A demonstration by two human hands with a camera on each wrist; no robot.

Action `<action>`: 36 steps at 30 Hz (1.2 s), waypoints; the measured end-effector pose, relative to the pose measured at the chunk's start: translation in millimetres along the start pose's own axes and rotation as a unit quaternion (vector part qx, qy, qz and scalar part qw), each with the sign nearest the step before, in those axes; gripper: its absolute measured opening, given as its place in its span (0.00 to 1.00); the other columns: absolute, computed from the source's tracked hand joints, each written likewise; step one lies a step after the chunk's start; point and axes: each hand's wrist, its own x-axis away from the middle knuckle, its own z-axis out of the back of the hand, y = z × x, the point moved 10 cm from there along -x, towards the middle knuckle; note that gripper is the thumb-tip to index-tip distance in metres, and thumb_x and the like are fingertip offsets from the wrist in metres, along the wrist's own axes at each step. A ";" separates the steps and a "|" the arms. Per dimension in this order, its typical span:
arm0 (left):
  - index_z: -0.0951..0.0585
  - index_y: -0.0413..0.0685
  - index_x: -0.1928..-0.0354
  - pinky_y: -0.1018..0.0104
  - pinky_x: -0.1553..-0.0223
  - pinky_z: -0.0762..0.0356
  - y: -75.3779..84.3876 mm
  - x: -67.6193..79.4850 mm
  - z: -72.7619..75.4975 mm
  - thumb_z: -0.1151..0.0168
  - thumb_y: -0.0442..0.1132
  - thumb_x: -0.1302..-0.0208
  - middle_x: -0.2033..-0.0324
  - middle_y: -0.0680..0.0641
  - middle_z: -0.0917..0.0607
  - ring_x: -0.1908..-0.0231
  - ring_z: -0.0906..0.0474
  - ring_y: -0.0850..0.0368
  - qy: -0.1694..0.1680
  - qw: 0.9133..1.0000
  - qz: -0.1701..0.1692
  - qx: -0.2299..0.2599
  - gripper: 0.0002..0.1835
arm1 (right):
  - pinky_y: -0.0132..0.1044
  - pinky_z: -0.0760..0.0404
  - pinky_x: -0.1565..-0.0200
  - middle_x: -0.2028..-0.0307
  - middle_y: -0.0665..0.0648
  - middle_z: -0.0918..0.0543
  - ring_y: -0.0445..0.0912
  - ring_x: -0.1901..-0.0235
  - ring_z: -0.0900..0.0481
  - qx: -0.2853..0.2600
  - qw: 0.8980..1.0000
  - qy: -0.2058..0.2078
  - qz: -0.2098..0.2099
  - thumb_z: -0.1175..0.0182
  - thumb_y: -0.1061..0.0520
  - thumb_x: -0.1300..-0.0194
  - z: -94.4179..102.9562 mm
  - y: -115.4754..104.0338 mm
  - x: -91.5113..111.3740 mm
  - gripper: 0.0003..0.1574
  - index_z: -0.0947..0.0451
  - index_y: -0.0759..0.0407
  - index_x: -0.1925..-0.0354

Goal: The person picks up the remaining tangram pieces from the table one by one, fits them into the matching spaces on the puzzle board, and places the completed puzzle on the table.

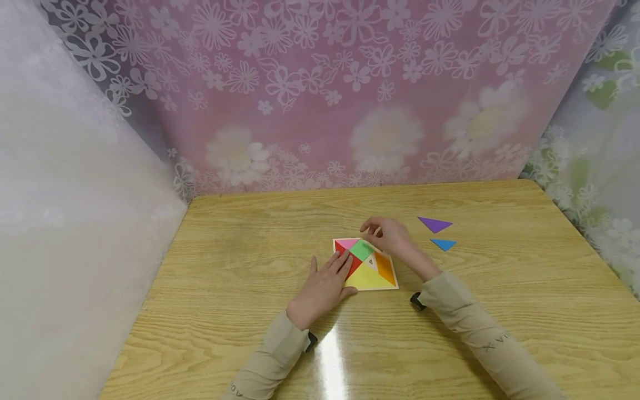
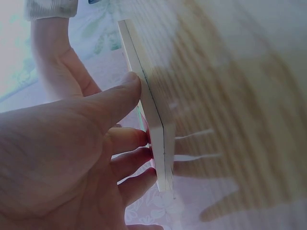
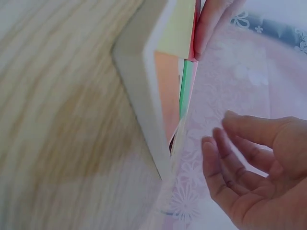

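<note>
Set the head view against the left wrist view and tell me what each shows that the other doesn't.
Only the head view: the purple triangle, the blue triangle and the yellow piece.
Only the left wrist view: the dark seam along the side of the board.
Both: that board, the left hand on it, the red piece and the right sleeve.

The puzzle (image 1: 371,261) shows red, pink, green, yellow and orange; the backdrop (image 1: 345,100), white flowers on pink.
</note>
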 end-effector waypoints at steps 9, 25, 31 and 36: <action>0.41 0.47 0.21 0.32 0.29 0.48 -1.9 -1.4 -1.9 0.48 0.60 0.26 0.21 0.48 0.43 0.23 0.46 0.51 -0.004 1.000 0.008 0.004 0.40 | 0.47 0.16 0.60 0.65 0.56 0.15 0.51 0.66 0.16 -0.029 0.997 0.067 0.029 0.35 0.59 0.30 23.0 1.1 12.2 0.06 0.15 0.59 0.56; 0.41 0.47 0.21 0.32 0.28 0.49 -1.6 -1.2 -1.8 0.47 0.60 0.26 0.21 0.48 0.44 0.22 0.47 0.51 -0.004 1.000 0.006 0.010 0.40 | 0.52 0.17 0.61 0.63 0.61 0.13 0.58 0.63 0.14 0.047 0.996 0.073 0.005 0.34 0.61 0.32 75.2 55.7 51.4 0.10 0.14 0.65 0.54; 0.41 0.46 0.21 0.32 0.29 0.49 -1.2 -1.5 -2.0 0.47 0.59 0.26 0.21 0.48 0.44 0.22 0.47 0.51 -0.006 1.000 0.006 0.018 0.40 | 0.51 0.17 0.64 0.60 0.64 0.14 0.57 0.63 0.14 0.084 0.995 0.047 -0.017 0.34 0.59 0.31 84.6 79.8 62.9 0.14 0.15 0.66 0.52; 0.41 0.46 0.21 0.31 0.29 0.49 0.2 -1.7 -2.4 0.47 0.59 0.26 0.21 0.48 0.44 0.22 0.48 0.50 -0.011 1.000 0.006 0.023 0.40 | 0.50 0.16 0.65 0.58 0.68 0.16 0.59 0.63 0.15 0.109 0.993 0.020 -0.034 0.32 0.59 0.33 86.1 97.7 68.7 0.14 0.16 0.68 0.54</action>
